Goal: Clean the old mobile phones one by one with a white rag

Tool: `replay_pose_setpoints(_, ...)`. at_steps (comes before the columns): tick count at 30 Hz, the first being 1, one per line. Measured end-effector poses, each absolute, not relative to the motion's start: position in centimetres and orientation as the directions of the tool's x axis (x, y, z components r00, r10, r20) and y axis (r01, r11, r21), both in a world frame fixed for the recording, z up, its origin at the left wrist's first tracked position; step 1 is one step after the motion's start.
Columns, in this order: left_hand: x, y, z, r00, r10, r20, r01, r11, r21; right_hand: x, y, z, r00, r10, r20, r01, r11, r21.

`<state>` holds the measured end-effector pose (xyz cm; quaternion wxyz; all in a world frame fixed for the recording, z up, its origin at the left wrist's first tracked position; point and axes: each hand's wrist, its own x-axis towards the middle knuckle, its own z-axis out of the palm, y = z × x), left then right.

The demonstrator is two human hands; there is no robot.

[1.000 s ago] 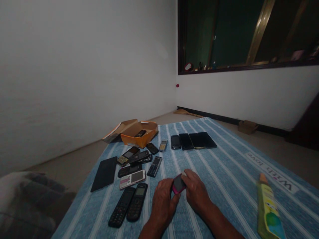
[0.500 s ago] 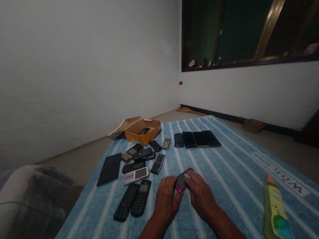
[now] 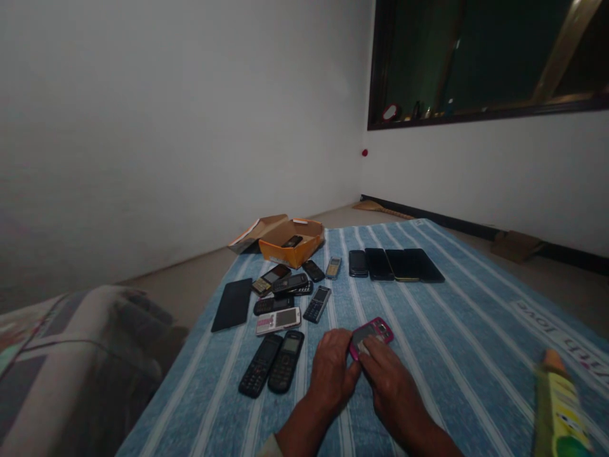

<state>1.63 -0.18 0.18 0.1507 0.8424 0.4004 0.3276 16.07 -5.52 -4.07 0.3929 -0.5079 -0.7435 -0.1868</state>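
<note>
Pink phone (image 3: 383, 326), held between left hand (image 3: 332, 363) and right hand (image 3: 392, 379), was uncovered further at its far end, apparently easing handling.

Held phone (image 3: 370, 330) pink-rimmed, probably grey-screened; cloth (image 3: 457, 355) blue, white-striped; box (image 3: 280, 253) orange outside, brown inside.

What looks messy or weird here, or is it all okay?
Some phones near the orange box look messy: they overlap at different angles, while the dark devices farther right line up in a row. I see nothing spilled, and can't tell if any phone is damaged.
</note>
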Motion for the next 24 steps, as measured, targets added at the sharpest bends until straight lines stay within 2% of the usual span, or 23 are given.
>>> replay_pose_setpoints(5, 1.7, -0.4, 0.1, 0.472, 0.78, 0.41, 0.584, -0.625, 0.517, 16.6, -5.4, -4.5, -0.15, 0.647, 0.748, 0.904, 0.396, -0.161)
replay_pose_setpoints(14, 1.9, -0.6, 1.0, 0.478, 0.804, 0.354, 0.595, -0.593, 0.542, 18.7, -5.2, -3.2, -0.071, 0.764, 0.641, 0.953, 0.241, -0.183)
replay_pose_setpoints(19, 1.9, -0.7, 0.9, 0.467, 0.818, 0.336, 0.603, -0.572, 0.556, 19.7, -4.9, -3.3, -0.027, 0.779, 0.627, 0.968, 0.178, -0.179)
replay_pose_setpoints(24, 1.9, -0.6, 0.6, 0.467, 0.82, 0.331, 0.609, -0.57, 0.551, 19.3, -5.1, -3.2, -0.049, 0.76, 0.648, 0.965, 0.202, -0.164)
